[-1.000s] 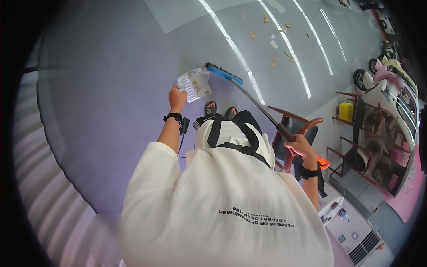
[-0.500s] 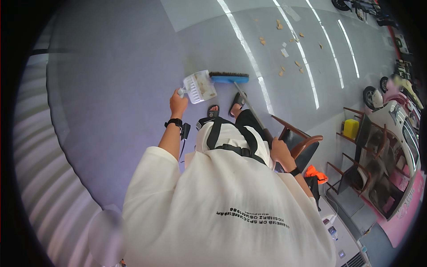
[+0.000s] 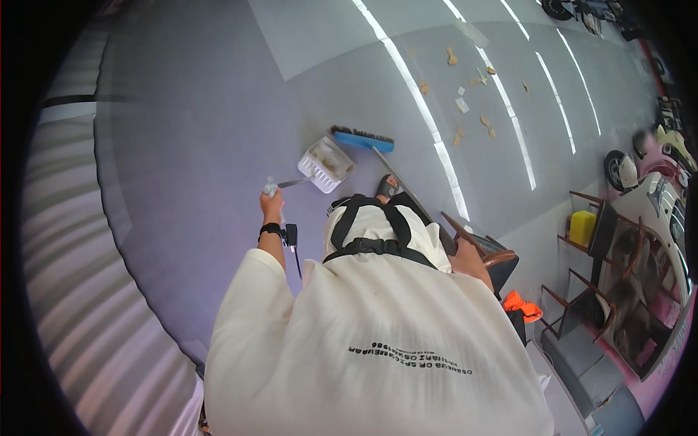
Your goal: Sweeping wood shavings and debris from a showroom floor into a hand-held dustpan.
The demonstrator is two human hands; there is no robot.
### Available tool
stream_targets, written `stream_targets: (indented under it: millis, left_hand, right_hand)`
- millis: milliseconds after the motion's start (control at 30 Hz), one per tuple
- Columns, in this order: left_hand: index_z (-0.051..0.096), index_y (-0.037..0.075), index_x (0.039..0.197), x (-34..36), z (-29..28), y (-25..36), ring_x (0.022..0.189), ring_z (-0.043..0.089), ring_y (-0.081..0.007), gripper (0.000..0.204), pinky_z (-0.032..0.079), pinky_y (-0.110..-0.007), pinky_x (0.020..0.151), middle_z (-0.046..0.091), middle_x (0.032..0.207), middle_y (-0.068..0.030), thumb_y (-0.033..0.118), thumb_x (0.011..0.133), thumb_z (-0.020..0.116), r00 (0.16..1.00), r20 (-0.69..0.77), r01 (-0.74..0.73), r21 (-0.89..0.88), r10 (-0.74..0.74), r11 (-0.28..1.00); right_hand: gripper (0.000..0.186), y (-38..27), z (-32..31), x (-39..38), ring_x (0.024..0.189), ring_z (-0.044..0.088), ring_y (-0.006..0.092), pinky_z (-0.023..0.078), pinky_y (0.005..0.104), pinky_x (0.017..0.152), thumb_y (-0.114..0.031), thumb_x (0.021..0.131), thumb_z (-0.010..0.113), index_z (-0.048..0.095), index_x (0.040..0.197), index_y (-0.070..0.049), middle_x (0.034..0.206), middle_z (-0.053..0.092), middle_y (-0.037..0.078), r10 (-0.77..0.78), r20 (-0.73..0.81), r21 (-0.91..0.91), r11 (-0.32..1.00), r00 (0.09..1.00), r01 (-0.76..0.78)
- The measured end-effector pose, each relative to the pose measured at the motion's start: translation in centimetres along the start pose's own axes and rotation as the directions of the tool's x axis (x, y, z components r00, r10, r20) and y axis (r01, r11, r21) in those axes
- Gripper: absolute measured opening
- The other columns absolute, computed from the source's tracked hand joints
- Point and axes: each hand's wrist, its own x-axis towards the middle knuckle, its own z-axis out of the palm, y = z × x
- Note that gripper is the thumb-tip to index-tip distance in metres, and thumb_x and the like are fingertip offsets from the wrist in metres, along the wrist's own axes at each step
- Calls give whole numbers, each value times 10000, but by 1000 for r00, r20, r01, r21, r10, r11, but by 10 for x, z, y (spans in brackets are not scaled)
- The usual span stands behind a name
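Observation:
My left hand (image 3: 270, 203) holds the pale grip of a dustpan's handle. The white plastic pan (image 3: 326, 165), with dull bits inside, rests on the floor beyond it. Just past the pan lies a blue broom head (image 3: 363, 142) with dark bristles, almost touching its back corner. Its long pole (image 3: 396, 178) runs toward me to my right hand (image 3: 463, 256), which is closed on it beside a wooden-armed chair (image 3: 494, 259); those fingers are partly hidden. A sandalled foot (image 3: 387, 189) shows behind the pole. Several tan scraps (image 3: 451, 57) and white pieces (image 3: 462, 105) lie farther out.
Stacked or grouped dark chairs (image 3: 571, 312), a yellow block (image 3: 582, 227), an orange bundle (image 3: 522, 305) and small white and pink vehicles (image 3: 658, 196) line the right. A ridged pale wall or curtain (image 3: 94, 269) runs down the left. Reflective floor (image 3: 218, 109) spreads ahead.
My left hand has come back and left, exposing the dustpan's handle; the pan sits slightly lower in view. The broom head has turned and shifted. My right hand has moved lower along my side.

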Motion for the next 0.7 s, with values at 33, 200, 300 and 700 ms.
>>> stream_targets:
  millis: [33, 200, 300, 700]
  left_hand:
    - [599, 82, 1160, -4, 3, 1, 891, 607, -173, 330, 570, -346, 707, 622, 1006, -53, 136, 840, 661, 999, -47, 21, -103, -26, 994]
    - [590, 79, 1144, -14, 14, 10, 931, 600, -193, 302, 582, -372, 715, 596, 1076, -63, 123, 851, 650, 987, -142, 42, -194, -70, 980]
    - [583, 79, 1134, -14, 12, 15, 923, 594, -188, 296, 573, -371, 721, 594, 1059, -59, 134, 853, 653, 981, -172, 49, -223, -88, 974]
    - [638, 76, 1110, -26, 46, 19, 796, 653, -202, 352, 568, -328, 632, 670, 953, -94, 182, 780, 699, 984, -179, 34, 94, -16, 995]
  right_hand:
    - [409, -4, -12, 10, 913, 613, 455, 491, 482, 815, -223, 712, 650, 565, 956, 94, 919, 628, 318, 79, 77, 110, 990, 994, -88]
    - [483, 15, -12, 82, 932, 614, 455, 497, 467, 815, -250, 698, 665, 569, 990, 122, 949, 623, 335, 10, -1, 232, 973, 1000, -10]
    - [406, -4, -7, 123, 866, 623, 467, 510, 466, 732, -229, 710, 664, 576, 916, 109, 880, 633, 325, -54, -139, 100, 993, 989, 68]
    - [370, -102, -35, 247, 891, 625, 458, 518, 461, 789, -145, 692, 632, 554, 954, 105, 911, 642, 304, -294, -18, -78, 953, 956, 292]
